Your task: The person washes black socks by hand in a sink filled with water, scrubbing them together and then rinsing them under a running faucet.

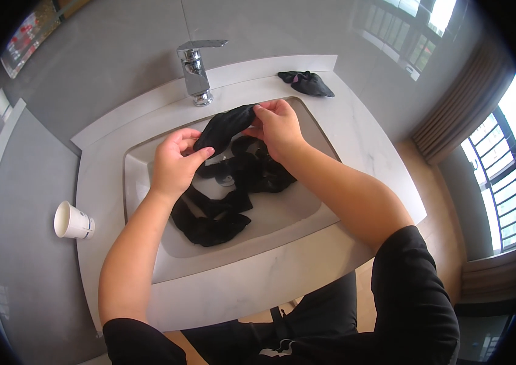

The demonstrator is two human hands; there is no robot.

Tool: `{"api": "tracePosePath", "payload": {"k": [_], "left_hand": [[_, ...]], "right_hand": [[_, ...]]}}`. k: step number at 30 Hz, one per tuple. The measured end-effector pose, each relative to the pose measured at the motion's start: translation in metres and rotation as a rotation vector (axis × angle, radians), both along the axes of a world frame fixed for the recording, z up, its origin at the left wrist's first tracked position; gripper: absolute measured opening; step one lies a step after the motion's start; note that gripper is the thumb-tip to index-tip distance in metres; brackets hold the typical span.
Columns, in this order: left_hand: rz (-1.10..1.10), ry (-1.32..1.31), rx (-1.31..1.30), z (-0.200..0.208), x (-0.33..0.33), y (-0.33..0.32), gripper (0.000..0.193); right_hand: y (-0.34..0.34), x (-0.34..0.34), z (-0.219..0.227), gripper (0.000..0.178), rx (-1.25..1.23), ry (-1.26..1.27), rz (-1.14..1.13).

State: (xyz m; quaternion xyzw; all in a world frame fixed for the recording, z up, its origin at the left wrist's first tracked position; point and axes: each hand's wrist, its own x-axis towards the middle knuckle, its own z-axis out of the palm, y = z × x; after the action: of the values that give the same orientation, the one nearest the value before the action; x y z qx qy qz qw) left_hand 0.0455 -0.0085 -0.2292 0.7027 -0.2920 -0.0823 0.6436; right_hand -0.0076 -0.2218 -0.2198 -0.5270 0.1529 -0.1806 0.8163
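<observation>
A black sock is stretched between my two hands above the back part of the white sink. My left hand pinches its lower left end between thumb and fingers. At the upper right end, my right hand grips the cloth with closed fingertips. Below, several more dark, wet-looking socks lie heaped on the sink bottom, partly around the drain. Another bunched black sock, with a small purple patch, rests on the counter at the back right.
A chrome faucet stands behind the sink. On the left, beside the pale marbled counter, is a white paper cup. Grey tiled wall rises at the back. A brown curtain and a barred window hang at the right.
</observation>
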Motion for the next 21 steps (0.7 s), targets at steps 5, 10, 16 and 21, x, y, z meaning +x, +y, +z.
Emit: {"api": "tracePosePath", "payload": {"k": [5, 10, 16, 21], "left_hand": [[0.084, -0.157, 0.101, -0.003, 0.001, -0.003, 0.032], [-0.009, 0.034, 0.163, 0.000, 0.003, 0.003, 0.033], [-0.123, 0.344, -0.377, 0.007, 0.003, 0.007, 0.027], [0.131, 0.493, -0.392, -0.002, 0.026, 0.021, 0.023]], "right_hand": [[0.002, 0.000, -0.002, 0.013, 0.015, -0.094, -0.029], [0.005, -0.004, -0.010, 0.008, 0.120, -0.198, 0.337], [-0.002, -0.002, -0.002, 0.004, 0.294, -0.170, 0.311], [-0.005, 0.005, -0.007, 0.006, 0.210, -0.181, 0.289]]}}
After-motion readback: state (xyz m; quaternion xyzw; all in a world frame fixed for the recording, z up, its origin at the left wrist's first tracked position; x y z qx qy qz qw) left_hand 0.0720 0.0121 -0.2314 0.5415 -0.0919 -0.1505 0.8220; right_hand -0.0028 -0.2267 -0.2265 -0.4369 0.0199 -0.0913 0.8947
